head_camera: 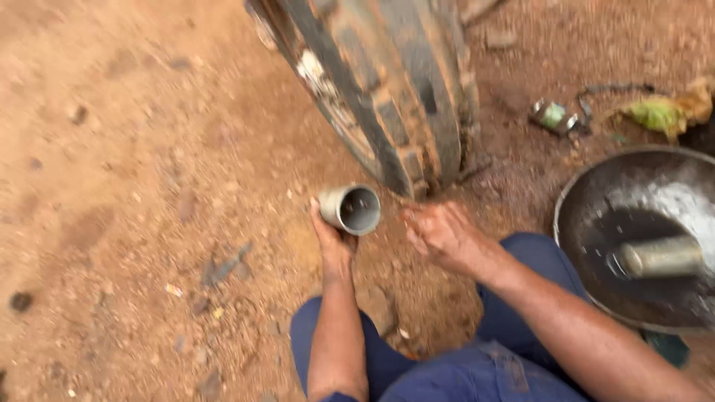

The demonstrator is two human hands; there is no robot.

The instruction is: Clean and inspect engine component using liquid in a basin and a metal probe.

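Head view: the left hand (334,246) has a grip around a short grey metal sleeve (351,209), open end facing the camera, just in front of the muddy tyre (395,89). The right hand (441,234) hovers just right of the sleeve, fingers loosely spread and grasping nothing. Right of the tyre sits a dark metal basin (596,223) of murky liquid with a second metal cylinder (659,257) lying in it. The grip looks light, mostly fingertips at the sleeve's lower edge, so greasy or wet skin could let it slip onto the gritty dirt ground (149,186) below the tyre, and sand could stick inside its bore.
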